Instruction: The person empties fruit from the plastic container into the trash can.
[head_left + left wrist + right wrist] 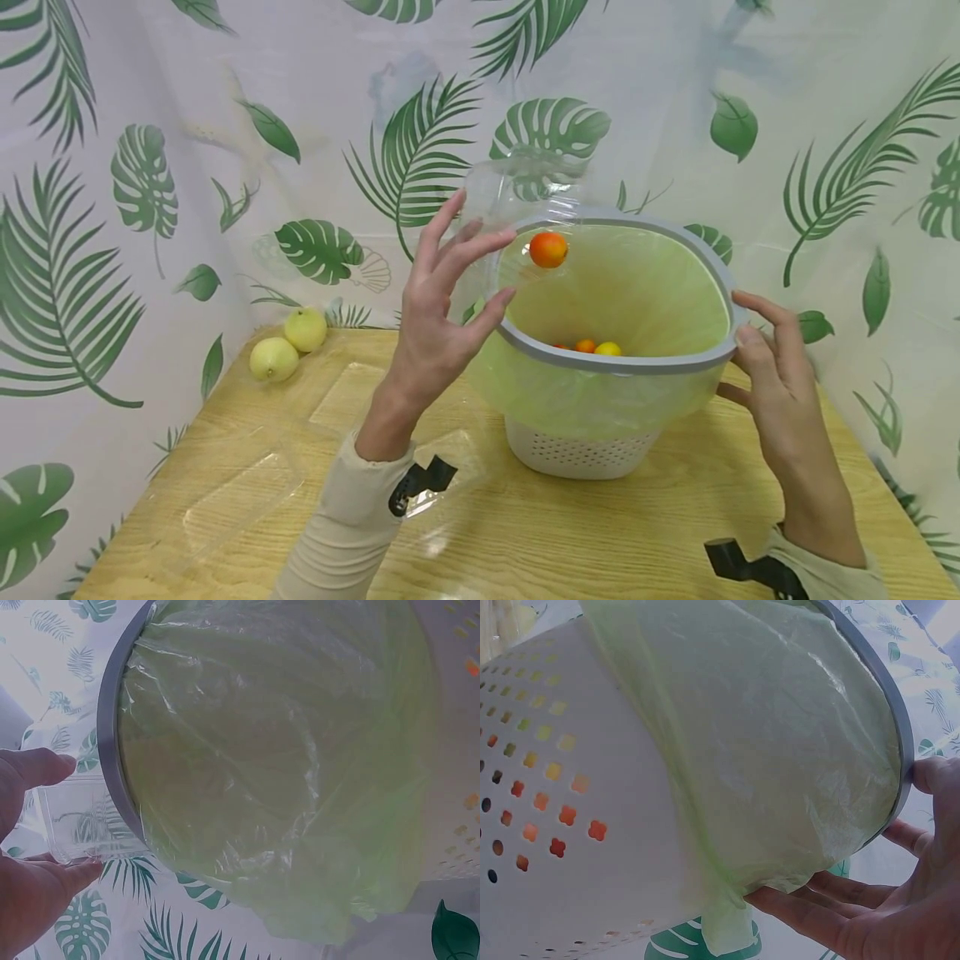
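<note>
My left hand (442, 312) grips a clear plastic box (517, 187), tilted over the left rim of a white perforated waste bin (581, 450). An orange-red cherry tomato (548, 249) shows at the box's lower end, above the bin's opening; whether it touches the box I cannot tell. Inside the bin lie a yellow fruit (608, 348) and an orange one (585, 345). A pale green bag (600, 400) lines the bin beneath a grey ring (645, 364). With thumb and fingers, my right hand (783, 400) holds the ring's right side; its lower fingers touch the bag in the right wrist view.
Two pale green round fruits (274, 359) sit at the table's back left corner. Clear plastic trays (243, 492) lie on the wooden table (600, 542), left and front. A leaf-print curtain (315, 150) stands close behind the bin.
</note>
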`<state>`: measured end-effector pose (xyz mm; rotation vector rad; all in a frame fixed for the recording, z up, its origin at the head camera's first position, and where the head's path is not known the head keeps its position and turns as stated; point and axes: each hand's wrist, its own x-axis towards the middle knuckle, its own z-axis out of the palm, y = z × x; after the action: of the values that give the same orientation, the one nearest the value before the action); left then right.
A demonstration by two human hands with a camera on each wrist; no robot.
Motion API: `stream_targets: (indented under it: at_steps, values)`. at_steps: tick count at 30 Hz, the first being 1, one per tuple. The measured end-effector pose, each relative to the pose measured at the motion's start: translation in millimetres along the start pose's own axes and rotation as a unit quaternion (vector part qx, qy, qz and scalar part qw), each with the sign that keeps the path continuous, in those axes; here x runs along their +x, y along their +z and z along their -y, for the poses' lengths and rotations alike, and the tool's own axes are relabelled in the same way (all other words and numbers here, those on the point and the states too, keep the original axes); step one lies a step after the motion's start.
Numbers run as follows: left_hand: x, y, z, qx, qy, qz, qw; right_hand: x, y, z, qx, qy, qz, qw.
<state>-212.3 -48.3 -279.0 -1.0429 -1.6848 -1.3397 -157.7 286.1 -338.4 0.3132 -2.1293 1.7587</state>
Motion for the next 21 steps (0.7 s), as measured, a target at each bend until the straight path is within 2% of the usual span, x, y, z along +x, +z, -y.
stream_targets:
  at_steps: [12,16,21]
  values:
    - [0.9,-0.7,-0.8,0.016,0.010,-0.009,0.9998,0,-0.9,0,0.005,-0.004,0.005,1.000]
    - [-3.5,-7.2,1.2,0.008,-0.015,-0.026,0.9995,-1,-0.7,-1,0.005,-0.003,0.005,1.000]
    - [-11.7,-19.6,4.1,-0.038,-0.048,-0.075,0.9953,-1,-0.3,0,0.011,-0.004,0.004,1.000]
